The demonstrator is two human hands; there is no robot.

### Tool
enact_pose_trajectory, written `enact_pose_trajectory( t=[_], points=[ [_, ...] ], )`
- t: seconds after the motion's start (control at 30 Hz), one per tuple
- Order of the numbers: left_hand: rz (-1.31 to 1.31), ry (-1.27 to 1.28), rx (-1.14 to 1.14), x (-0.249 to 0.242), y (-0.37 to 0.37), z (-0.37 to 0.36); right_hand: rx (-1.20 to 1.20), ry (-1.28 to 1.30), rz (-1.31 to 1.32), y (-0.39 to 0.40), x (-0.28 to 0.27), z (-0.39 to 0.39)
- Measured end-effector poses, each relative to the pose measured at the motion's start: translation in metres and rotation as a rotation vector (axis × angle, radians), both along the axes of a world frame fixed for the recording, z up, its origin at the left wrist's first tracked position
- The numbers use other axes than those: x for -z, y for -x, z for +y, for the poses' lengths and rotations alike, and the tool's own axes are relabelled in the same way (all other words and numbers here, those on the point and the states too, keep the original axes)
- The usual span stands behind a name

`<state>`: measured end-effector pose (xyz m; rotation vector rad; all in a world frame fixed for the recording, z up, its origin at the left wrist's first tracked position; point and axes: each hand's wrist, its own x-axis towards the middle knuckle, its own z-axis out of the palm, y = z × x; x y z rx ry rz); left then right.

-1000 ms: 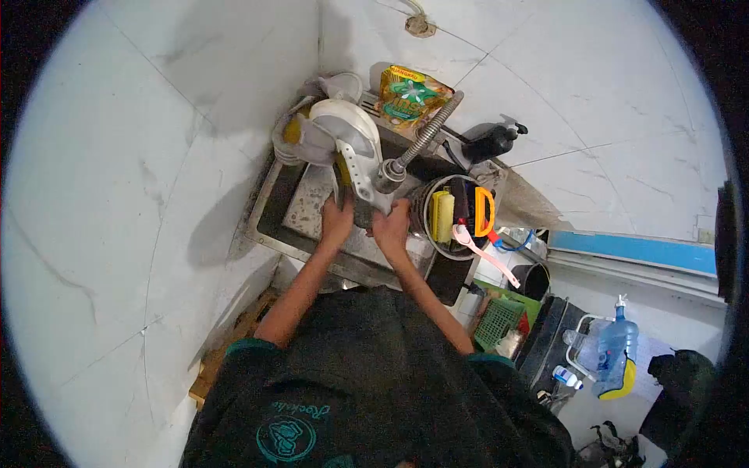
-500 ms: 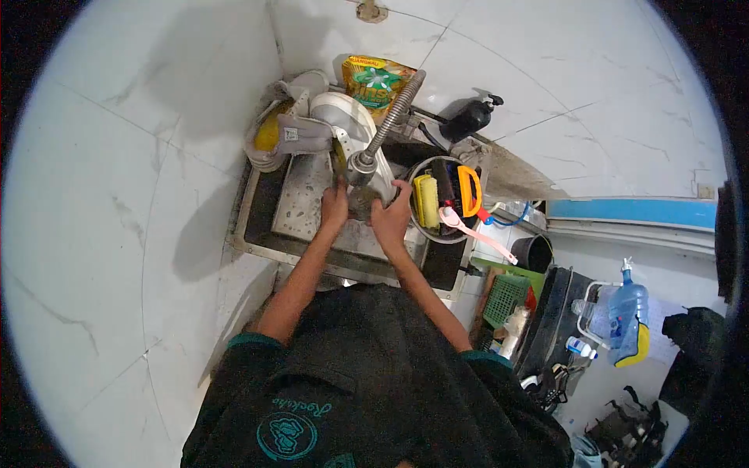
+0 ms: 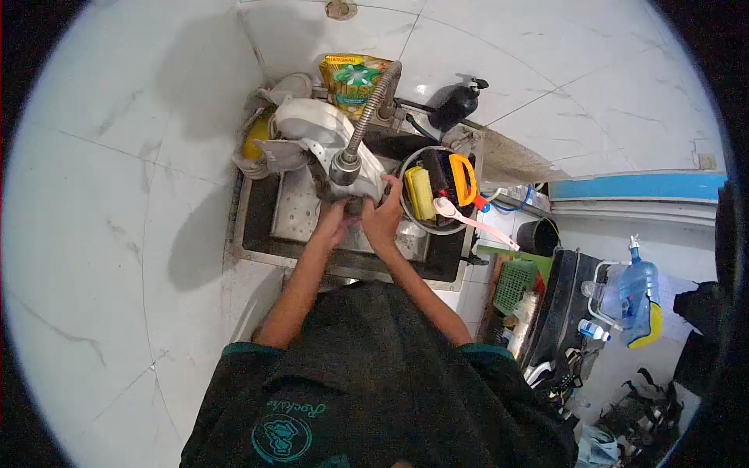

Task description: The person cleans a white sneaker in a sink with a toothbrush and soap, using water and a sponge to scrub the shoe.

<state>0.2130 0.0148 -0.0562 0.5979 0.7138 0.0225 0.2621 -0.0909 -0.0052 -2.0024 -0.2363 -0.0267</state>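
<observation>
A white shoe (image 3: 361, 150) lies slantwise across the sink, below the metal spout of a flexible tap (image 3: 346, 165). My left hand (image 3: 332, 221) is closed on its near end, fingers partly hidden beneath. On the right side of that same end, my right hand (image 3: 382, 220) grips with the thumb toward the middle and a finger stretched along the edge. Between the two hands a dark greyish part shows, too blurred to make out. Left of the white shoe sits a grey shoe-like item (image 3: 282, 154) with a yellow patch inside.
Right of my hands, a round bucket (image 3: 404, 204) holds a yellow sponge brush (image 3: 421, 193), an orange-handled brush (image 3: 462, 179) and a pink-handled brush (image 3: 476, 223). Behind the sink (image 3: 265, 256) stand a gold refill pouch (image 3: 351, 82) and a black pump bottle (image 3: 456, 105). Walls close in at left and back.
The view has shifted slightly. The white shoe has tilted and turned between my hands, and my left hand has come lower and closer to the right one.
</observation>
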Motion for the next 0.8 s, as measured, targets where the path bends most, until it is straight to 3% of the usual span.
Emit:
enact_pose_trajectory(
  t=[0.03, 0.13, 0.23, 0.33, 0.37, 0.43, 0.53, 0.63, 0.67, 0.77, 0.8],
  points=[
    [0.005, 0.033, 0.002, 0.008, 0.002, 0.002, -0.035, -0.045, 0.010, 0.000, 0.010, 0.000],
    [-0.018, -0.456, -0.127, 0.026, 0.001, -0.005, -0.071, -0.050, 0.109, 0.002, 0.007, 0.002],
    [0.195, -0.964, 0.095, 0.032, 0.007, 0.007, -0.097, 0.083, 0.156, -0.008, 0.014, 0.005],
    [0.229, -0.929, 0.128, 0.020, 0.010, 0.012, -0.141, 0.130, 0.259, -0.016, 0.020, 0.009],
    [0.194, -0.748, 0.054, 0.014, 0.007, 0.014, -0.158, 0.127, 0.311, -0.017, 0.020, 0.012],
    [0.126, -0.380, -0.097, 0.001, 0.002, 0.015, -0.136, 0.044, 0.151, -0.014, 0.034, 0.014],
    [0.157, -0.730, -0.024, 0.072, 0.004, 0.033, -0.154, -0.034, 0.093, -0.006, 0.055, 0.015],
    [0.391, -0.998, 0.029, 0.049, 0.007, 0.024, -0.211, 0.065, 0.080, -0.020, 0.058, 0.018],
    [0.344, -1.026, 0.083, -0.010, 0.007, 0.018, -0.225, 0.127, 0.076, -0.023, 0.059, 0.018],
    [0.236, -1.006, 0.224, 0.048, 0.011, 0.041, -0.301, 0.204, 0.140, -0.024, 0.048, 0.025],
    [0.251, -0.965, 0.171, 0.050, 0.012, 0.044, -0.324, 0.141, 0.134, -0.025, 0.047, 0.027]
  ],
)
